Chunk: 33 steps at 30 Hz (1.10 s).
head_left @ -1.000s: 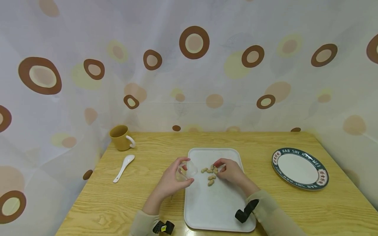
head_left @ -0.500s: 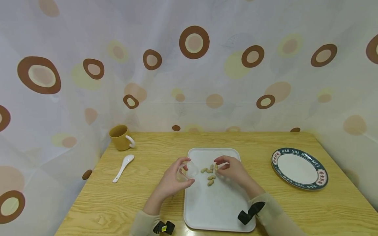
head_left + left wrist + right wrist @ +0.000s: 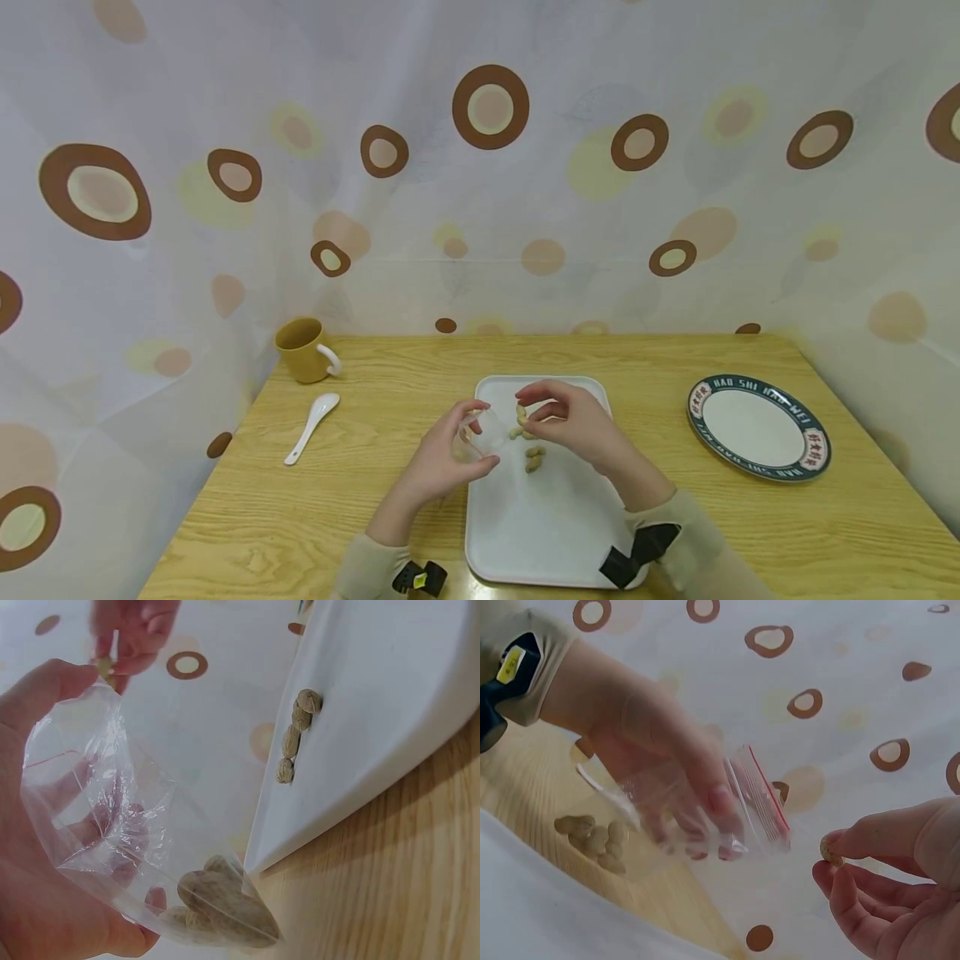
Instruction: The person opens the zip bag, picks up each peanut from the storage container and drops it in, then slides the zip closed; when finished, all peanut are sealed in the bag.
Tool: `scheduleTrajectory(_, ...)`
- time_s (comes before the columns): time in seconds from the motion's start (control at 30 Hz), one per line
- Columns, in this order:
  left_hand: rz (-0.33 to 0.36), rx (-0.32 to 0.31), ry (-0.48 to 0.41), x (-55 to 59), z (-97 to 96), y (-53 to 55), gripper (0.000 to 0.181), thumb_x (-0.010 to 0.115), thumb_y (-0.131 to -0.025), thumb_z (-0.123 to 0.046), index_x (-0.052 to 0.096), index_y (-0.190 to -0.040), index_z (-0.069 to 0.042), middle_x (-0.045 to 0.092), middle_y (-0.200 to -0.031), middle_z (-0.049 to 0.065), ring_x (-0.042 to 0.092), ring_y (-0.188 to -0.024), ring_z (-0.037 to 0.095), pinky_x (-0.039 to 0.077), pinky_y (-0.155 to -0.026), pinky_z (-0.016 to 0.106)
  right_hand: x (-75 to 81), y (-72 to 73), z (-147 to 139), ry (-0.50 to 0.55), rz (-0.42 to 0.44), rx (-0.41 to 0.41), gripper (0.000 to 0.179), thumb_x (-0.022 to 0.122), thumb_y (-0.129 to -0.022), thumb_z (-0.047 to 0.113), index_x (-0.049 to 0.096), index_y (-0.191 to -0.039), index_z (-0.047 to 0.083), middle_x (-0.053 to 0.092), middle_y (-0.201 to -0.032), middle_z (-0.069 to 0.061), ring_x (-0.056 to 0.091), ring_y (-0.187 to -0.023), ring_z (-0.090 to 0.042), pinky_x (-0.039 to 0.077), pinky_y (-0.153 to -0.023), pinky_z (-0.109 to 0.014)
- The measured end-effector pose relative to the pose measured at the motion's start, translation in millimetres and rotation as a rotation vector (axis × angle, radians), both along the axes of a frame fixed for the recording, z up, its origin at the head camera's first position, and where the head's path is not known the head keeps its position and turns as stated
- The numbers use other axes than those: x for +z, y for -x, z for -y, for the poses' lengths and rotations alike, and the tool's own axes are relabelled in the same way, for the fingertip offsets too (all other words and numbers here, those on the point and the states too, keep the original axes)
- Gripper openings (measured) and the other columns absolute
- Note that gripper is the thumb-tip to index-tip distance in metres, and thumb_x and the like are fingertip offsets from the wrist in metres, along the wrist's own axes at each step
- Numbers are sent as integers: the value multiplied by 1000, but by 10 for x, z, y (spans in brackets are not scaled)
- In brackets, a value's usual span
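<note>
My left hand (image 3: 438,458) grips a clear zip bag (image 3: 150,795) between thumb and fingers, its mouth spread wide and facing the right hand. Several peanuts (image 3: 225,900) lie in the bottom of the bag, above the wood beside the tray. Between thumb and fingertips my right hand (image 3: 573,421) pinches one peanut (image 3: 831,851), held in the air a short way from the bag's mouth. Under that hand, more loose peanuts (image 3: 534,458) rest on the white tray (image 3: 551,533); the hand hides some of them in the head view.
A mustard mug (image 3: 303,358) with a white handle stands at the back left, a white spoon (image 3: 313,425) in front of it. On the right lies a plate (image 3: 757,429) with a dark green lettered rim. A patterned cloth (image 3: 570,292) hangs behind the wooden table (image 3: 247,517).
My right hand has picked a peanut up from the tray and moved left with it toward the bag. The left hand holds the bag in nearly the same place.
</note>
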<state>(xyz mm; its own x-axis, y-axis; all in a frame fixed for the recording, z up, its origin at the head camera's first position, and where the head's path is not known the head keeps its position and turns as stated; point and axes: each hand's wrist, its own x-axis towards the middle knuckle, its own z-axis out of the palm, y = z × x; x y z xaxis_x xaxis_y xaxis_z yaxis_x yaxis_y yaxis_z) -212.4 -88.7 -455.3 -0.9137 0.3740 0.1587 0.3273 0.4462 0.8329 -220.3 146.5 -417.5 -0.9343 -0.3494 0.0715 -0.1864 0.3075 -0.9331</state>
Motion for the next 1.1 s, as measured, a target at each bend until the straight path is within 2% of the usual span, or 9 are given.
scheduleTrajectory(0.17, -2, -11, -2, 12, -13, -2, 65, 80, -81, -26, 50, -137, -15, 59, -110, 10, 54, -101, 29, 42, -82, 40, 101, -83, 111, 27, -26, 49, 38, 72, -88, 5, 62, -124, 2, 64, -122, -19, 67, -95, -24, 56, -74, -26)
scheduleTrajectory(0.5, -18, -30, -13, 0, -39, -9, 63, 80, -80, -28, 50, -135, -19, 60, -113, 13, 55, -106, 31, 43, -85, 42, 90, -110, 207, 50, -22, 83, 38, 72, -88, 5, 62, -124, 1, 63, -122, -21, 68, -95, -24, 56, -73, -24)
scheduleTrajectory(0.63, -8, -25, -7, 12, -40, -17, 64, 80, -80, -26, 50, -136, -18, 60, -113, 14, 55, -106, 31, 43, -85, 43, 90, -109, 195, 55, -44, 78, 39, 72, -87, 4, 62, -124, 0, 63, -120, -20, 68, -96, -24, 56, -73, -24)
scheduleTrajectory(0.77, -3, -8, 6, 21, -24, -20, 65, 80, -80, -26, 50, -136, -16, 60, -113, 15, 55, -106, 32, 43, -85, 43, 46, -76, 148, 54, -67, 58, 38, 73, -87, 4, 62, -123, 1, 64, -119, -19, 68, -96, -25, 56, -74, -25)
scheduleTrajectory(0.93, 1, 16, 14, 22, 10, -12, 65, 81, -80, -27, 50, -137, -18, 60, -111, 12, 55, -99, 24, 43, -83, 39, -57, -31, 63, 15, -77, 24, 35, 72, -88, 4, 64, -122, 5, 65, -119, -17, 68, -95, -24, 56, -74, -25)
scheduleTrajectory(1.1, -2, 21, 10, 11, 45, -5, 66, 81, -80, -26, 50, -138, -16, 60, -111, 13, 53, -95, 21, 43, -79, 36, -187, 2, -24, -37, -25, -17, 35, 72, -88, 5, 64, -122, 6, 64, -120, -20, 67, -94, -21, 55, -75, -23)
